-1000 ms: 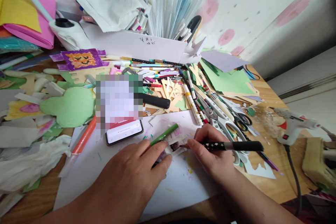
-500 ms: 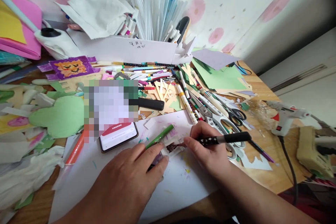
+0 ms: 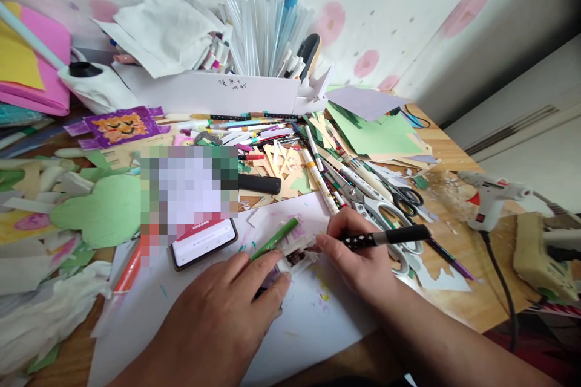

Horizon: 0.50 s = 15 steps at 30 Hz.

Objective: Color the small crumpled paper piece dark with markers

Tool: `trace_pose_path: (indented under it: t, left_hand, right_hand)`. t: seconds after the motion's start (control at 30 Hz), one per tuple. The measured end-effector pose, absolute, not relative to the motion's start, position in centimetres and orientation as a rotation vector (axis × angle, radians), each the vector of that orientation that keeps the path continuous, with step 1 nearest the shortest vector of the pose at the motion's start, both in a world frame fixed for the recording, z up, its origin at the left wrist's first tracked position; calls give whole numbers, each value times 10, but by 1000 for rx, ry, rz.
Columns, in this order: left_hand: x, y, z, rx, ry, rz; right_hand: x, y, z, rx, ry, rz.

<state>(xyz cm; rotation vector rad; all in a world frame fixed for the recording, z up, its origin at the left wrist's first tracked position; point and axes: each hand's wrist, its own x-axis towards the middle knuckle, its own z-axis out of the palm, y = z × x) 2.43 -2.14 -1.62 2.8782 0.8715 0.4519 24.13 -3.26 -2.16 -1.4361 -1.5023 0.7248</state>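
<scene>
My right hand is closed on a black marker with white spots, its tip touching a small coloured paper piece. My left hand rests on the white sheet, fingers pressed together around a green marker and pinning the paper piece's left edge. A phone lies just left of the hands.
Loose markers, paper scraps and scissors cover the wooden table. A white box of glue sticks and pens stands at the back. A glue gun rests at the right, its cord trailing forward. Green paper cut-outs lie at the left.
The view has drifted slightly; both hands stay on the paper piece, the black marker's tip shifting a little over it.
</scene>
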Motion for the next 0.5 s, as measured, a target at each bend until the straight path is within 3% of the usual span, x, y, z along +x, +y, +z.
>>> trace_pose_path:
  t: [0.3,0.5]
  left_hand:
    - [17,-18,3,2638,1012,814]
    - [16,-21,6,2837,1235,354]
  right_hand:
    - [244,-35,-29,-1371,-1301,896]
    - [245,-34,-36,-1340,-1172,973]
